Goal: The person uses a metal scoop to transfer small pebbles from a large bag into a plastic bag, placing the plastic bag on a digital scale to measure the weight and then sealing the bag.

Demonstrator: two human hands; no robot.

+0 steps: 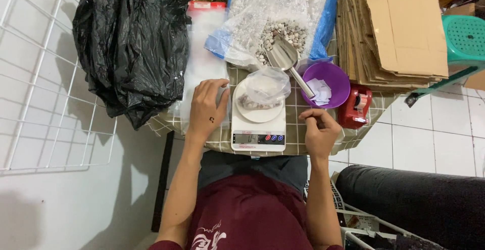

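Note:
A white digital kitchen scale (258, 131) stands on a small checked-cloth table (295, 123). On its round pan lies a small clear plastic bag (266, 86) holding a few pale pebble-like pieces. My left hand (206, 107) rests flat, fingers spread, on a stack of clear plastic bags (202, 63) just left of the scale. My right hand (318, 128) sits to the right of the scale with fingers curled in; whether it holds anything I cannot tell. A metal scoop (285, 58) lies in a big open sack of pale pebbles (283, 32) behind the scale.
A purple bowl (336, 75) with white paper slips stands right of the scale, a red tape dispenser (356, 107) beside it. Flattened cardboard (394, 27) is stacked at the back right, a black plastic bag (131, 42) at the back left. A white wire rack (40, 78) stands left, a green stool (462, 40) right.

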